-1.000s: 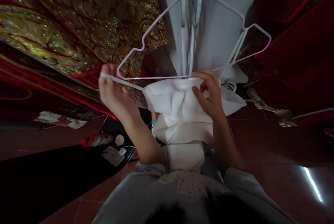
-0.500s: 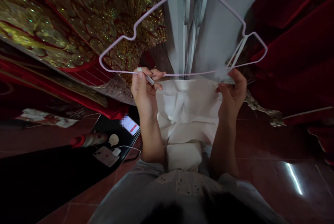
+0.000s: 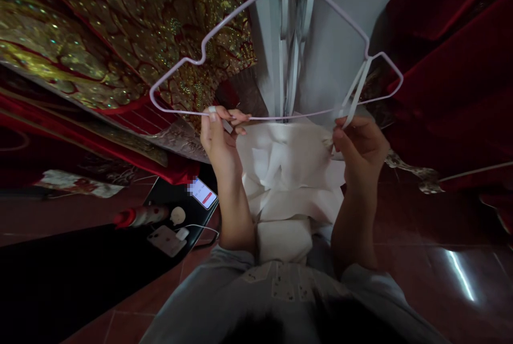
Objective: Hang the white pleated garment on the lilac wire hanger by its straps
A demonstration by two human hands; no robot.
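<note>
A pale lilac wire hanger (image 3: 224, 31) hangs in front of me at the top of the view. Below its bottom bar hangs a white garment (image 3: 290, 173) with thin white straps. My left hand (image 3: 218, 138) is closed, pinching one strap against the hanger's bottom bar near its left side. My right hand (image 3: 360, 146) is closed on the garment's right edge, just under the right strap (image 3: 356, 85), which runs up over the hanger's right shoulder notch.
Red and gold embroidered fabric (image 3: 104, 39) fills the upper left, dark red velvet cloth (image 3: 457, 55) the right. A grey pillar (image 3: 332, 23) stands behind the hanger. On the dark floor mat at lower left lie a lit phone (image 3: 203, 193), a second phone (image 3: 167, 240) with charger, and a red-tipped tool (image 3: 138, 217).
My left hand came in from the far left to the hanger's bottom bar with the strap. My right hand went from the garment's middle to its right edge. The hanger shifted left.
</note>
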